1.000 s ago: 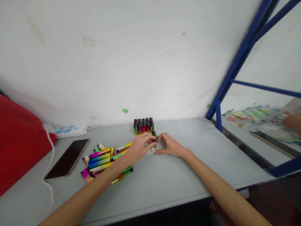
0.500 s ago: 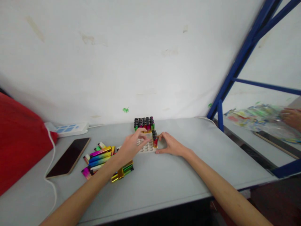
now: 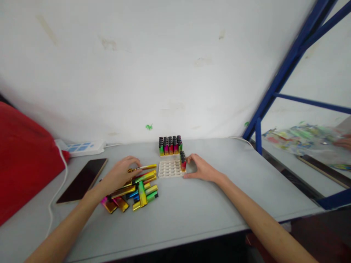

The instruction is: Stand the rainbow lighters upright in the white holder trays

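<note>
My left hand [image 3: 124,173] is over a loose pile of shiny, multicoloured lighters [image 3: 142,193], its thumb and fingers closed around a gold lighter [image 3: 148,167] that points right. My right hand [image 3: 200,168] grips the right edge of a white tray with rows of holes [image 3: 168,170], thumb at the near corner and index finger by the standing lighters. A single column of upright lighters [image 3: 183,162] with black tops fills the tray's right side. Behind the tray stands a block of upright lighters [image 3: 170,146] in several rows.
A phone [image 3: 82,180] lies left of the pile, near a white power strip [image 3: 86,148], its cable and a red bag [image 3: 27,160]. At right is a blue metal frame [image 3: 257,135]; beyond it, another person's hand [image 3: 344,141] is by clear plastic bags [image 3: 301,140].
My left hand has moved from above the tray leftward to the pile and closed on a gold lighter. My right hand stays at the tray's edge. The view has shifted slightly.
</note>
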`<control>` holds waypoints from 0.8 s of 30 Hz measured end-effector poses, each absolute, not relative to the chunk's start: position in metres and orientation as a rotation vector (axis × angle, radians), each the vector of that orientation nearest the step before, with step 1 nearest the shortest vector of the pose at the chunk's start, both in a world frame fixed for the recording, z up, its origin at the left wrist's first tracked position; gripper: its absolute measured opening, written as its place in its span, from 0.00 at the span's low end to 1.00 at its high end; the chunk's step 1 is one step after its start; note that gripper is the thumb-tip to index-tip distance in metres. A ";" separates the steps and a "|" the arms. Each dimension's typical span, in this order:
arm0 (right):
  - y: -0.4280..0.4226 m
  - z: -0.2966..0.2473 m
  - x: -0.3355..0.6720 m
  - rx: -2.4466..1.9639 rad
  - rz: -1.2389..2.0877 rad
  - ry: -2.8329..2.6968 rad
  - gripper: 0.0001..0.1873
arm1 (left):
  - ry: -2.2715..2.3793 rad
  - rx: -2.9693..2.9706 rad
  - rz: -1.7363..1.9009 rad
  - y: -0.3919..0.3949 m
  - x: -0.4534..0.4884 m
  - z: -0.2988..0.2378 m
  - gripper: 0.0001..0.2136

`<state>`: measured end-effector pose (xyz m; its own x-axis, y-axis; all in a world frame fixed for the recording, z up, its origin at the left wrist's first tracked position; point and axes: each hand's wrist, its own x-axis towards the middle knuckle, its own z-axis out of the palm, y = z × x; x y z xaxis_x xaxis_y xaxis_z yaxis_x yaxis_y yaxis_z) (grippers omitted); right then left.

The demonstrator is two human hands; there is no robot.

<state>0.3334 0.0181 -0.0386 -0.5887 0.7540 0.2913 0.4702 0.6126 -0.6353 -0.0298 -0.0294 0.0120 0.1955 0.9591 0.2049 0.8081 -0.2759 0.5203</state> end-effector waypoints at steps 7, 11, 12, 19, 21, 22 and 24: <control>0.018 -0.040 0.334 -0.976 0.669 -2.304 0.30 | 1.187 1.359 1.274 -0.019 0.008 0.036 0.19; 0.018 -0.041 0.334 -0.988 0.661 -2.320 0.30 | 0.903 1.130 1.133 -0.024 0.049 0.028 0.18; 0.018 -0.041 0.335 -0.992 0.659 -2.322 0.30 | 0.892 1.103 1.073 -0.026 0.057 0.024 0.17; 0.017 -0.040 0.335 -1.018 0.636 -2.337 0.29 | 0.857 0.910 0.913 -0.034 0.071 0.010 0.20; 0.016 -0.038 0.334 -1.023 0.649 -2.340 0.28 | 0.859 0.893 0.941 -0.033 0.067 0.012 0.21; 0.016 -0.038 0.334 -1.024 0.653 -2.341 0.28 | 0.862 0.883 0.949 -0.032 0.066 0.013 0.21; 0.015 -0.037 0.334 -1.027 0.659 -2.342 0.28 | 0.870 0.862 0.967 -0.031 0.065 0.014 0.19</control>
